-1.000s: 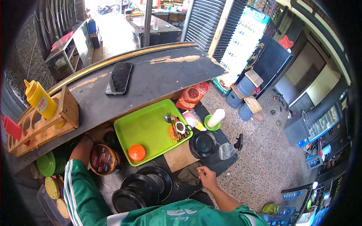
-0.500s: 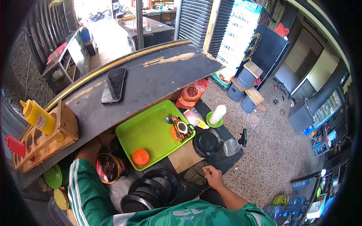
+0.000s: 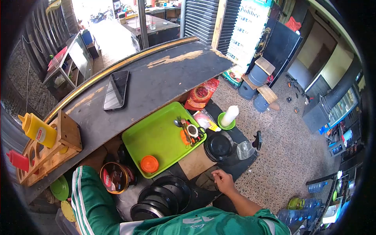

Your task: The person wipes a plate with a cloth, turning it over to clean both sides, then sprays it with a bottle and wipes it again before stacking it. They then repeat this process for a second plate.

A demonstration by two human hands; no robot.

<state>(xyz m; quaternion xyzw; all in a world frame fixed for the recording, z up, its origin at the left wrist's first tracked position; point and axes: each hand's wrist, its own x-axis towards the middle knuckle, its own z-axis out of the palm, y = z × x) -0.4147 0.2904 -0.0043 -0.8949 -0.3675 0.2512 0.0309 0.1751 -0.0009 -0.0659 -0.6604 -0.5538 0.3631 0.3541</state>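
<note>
My right hand (image 3: 223,181), fingers curled together, is at the right edge of a crumpled dark cloth (image 3: 206,181). Whether it pinches the cloth or something small is hidden. My left forearm (image 3: 94,157) reaches beneath the raised counter, which hides that hand. Close to this forearm stands a round brown tub (image 3: 113,178). Stacked black plates (image 3: 158,197) lie between my arms. Ahead is a green tray (image 3: 147,139) with an orange cup (image 3: 149,164) and a cluster of cutlery (image 3: 188,131). More black plates (image 3: 219,146) are stacked beyond my right hand.
A phone (image 3: 116,90) lies on the raised counter (image 3: 156,76). Yellow (image 3: 43,131) and red (image 3: 17,160) squeeze bottles stand in a wooden rack (image 3: 70,131). A spray bottle (image 3: 246,149), white bottle (image 3: 230,115) and red packet (image 3: 201,94) line the table's right side.
The view has shifted slightly, so the tray, plates and tub appear a little farther right. My right hand stays by the cloth, and my left arm still reaches under the counter.
</note>
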